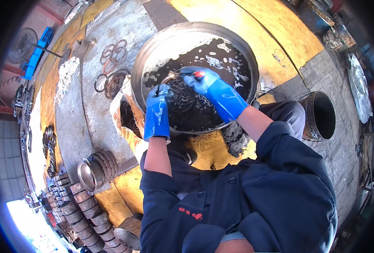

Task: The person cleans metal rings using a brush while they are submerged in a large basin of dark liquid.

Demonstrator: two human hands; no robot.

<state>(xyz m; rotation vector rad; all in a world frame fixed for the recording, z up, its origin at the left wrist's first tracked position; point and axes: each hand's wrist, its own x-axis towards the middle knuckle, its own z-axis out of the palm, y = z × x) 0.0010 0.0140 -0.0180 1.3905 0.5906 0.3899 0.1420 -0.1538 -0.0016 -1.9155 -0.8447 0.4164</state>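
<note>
A wide round metal basin (251,63) stands in front of me, filled with dark liquid (220,111) under patches of pale foam. Both my hands wear wet blue rubber gloves and work above the liquid. My left hand (157,103) is closed at the basin's near left side, gripping a dark ring-shaped part (170,79) that is only partly visible. Farther right, my right hand (201,82) is curled with its fingertips beside that part. A small red thing (199,74) shows at its fingers; its kind is hidden by the glove.
Several loose metal rings (119,52) lie on the floor left of the basin, by a torn pale sack (118,111). Ribbed metal rings (104,164) and stacked cylinders (87,206) stand at the lower left. A dark open drum (322,116) is at the right; a dark rag-like heap (235,139) lies below the basin.
</note>
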